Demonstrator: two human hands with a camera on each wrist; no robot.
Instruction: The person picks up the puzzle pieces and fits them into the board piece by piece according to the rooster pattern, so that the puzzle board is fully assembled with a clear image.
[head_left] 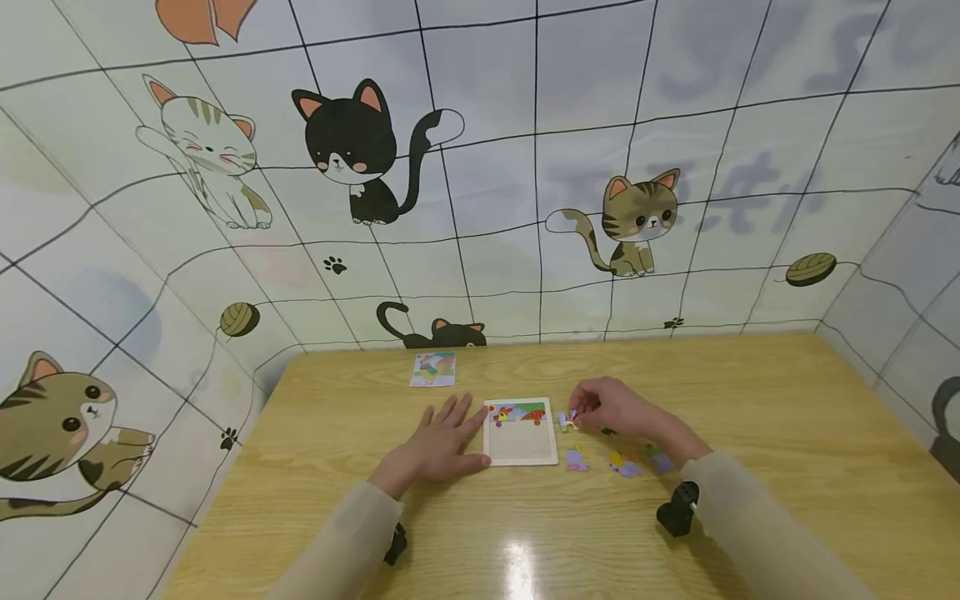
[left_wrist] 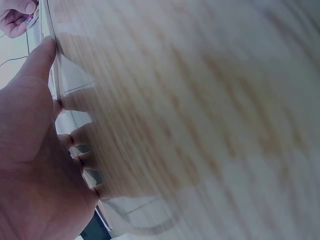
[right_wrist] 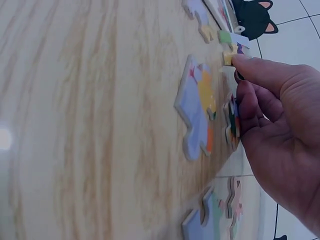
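Observation:
A white-framed puzzle board (head_left: 522, 460) lies on the table, its upper part filled with colourful pieces and its lower part bare. My left hand (head_left: 444, 446) lies spread and flat at the board's left side, thumb and a finger touching the frame. Just right of the board, my right hand (head_left: 611, 408) pinches a puzzle piece (head_left: 567, 421) between thumb and finger; the right wrist view shows the held piece (right_wrist: 234, 46) at the fingertips. Below that hand rest a lilac piece (head_left: 577, 459) and a yellow-and-lilac piece (head_left: 624, 465). Another piece (right_wrist: 231, 122) lies partly hidden behind the fingers.
A small picture card (head_left: 432, 369) lies at the table's back left. More loose pieces, including a purple-and-green one (head_left: 660, 458), lie near the right wrist. Cat-printed cloth (head_left: 495, 208) rises behind the wooden table (head_left: 465, 533).

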